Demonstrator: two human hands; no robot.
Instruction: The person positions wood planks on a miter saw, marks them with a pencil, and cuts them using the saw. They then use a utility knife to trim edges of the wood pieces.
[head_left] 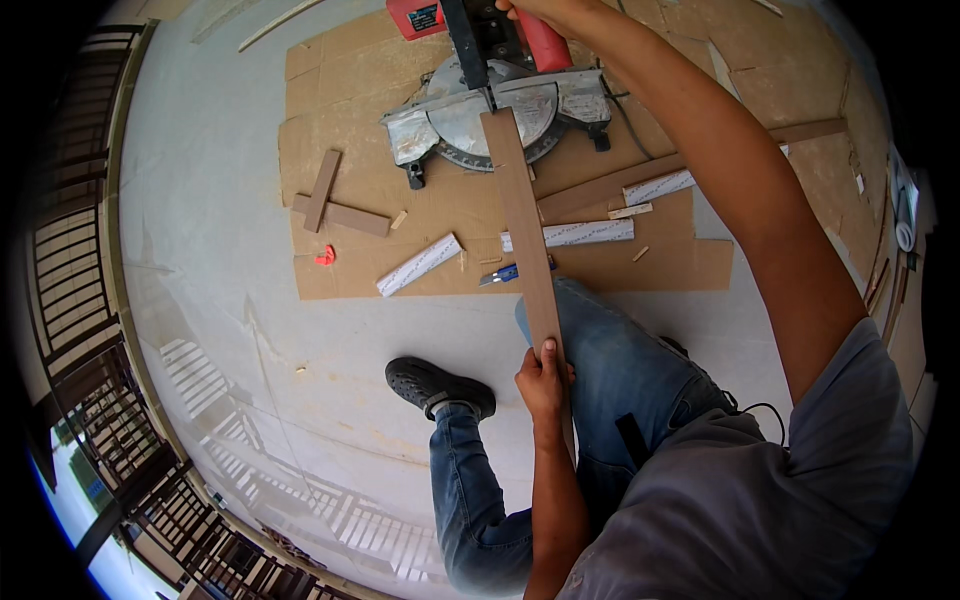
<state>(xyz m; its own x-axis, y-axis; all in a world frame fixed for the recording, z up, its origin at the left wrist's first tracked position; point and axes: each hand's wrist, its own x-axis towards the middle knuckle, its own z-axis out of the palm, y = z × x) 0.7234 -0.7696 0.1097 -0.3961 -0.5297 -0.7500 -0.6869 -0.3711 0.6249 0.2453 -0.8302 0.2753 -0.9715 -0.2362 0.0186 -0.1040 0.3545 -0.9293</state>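
My left hand [543,381] is closed around the lower part of a long brown plank [525,225], thumb lying on its face. The plank slants away from me past my bent knee, its far end on the table of a miter saw [497,110]. The saw's blade guard stands just above that end; whether the blade touches it I cannot tell. At the top edge my right hand [518,6], partly cut off by the picture, has its fingers curled on the saw's handle. Beside the plank lies a blue utility knife [500,274].
Cardboard sheets [420,268] lie under the saw. On them are two crossed brown offcuts [322,190], white-backed strips [420,265], a longer brown board [612,188], small wood scraps and a red crumpled piece [326,256]. A dark railing [75,250] runs along the left.
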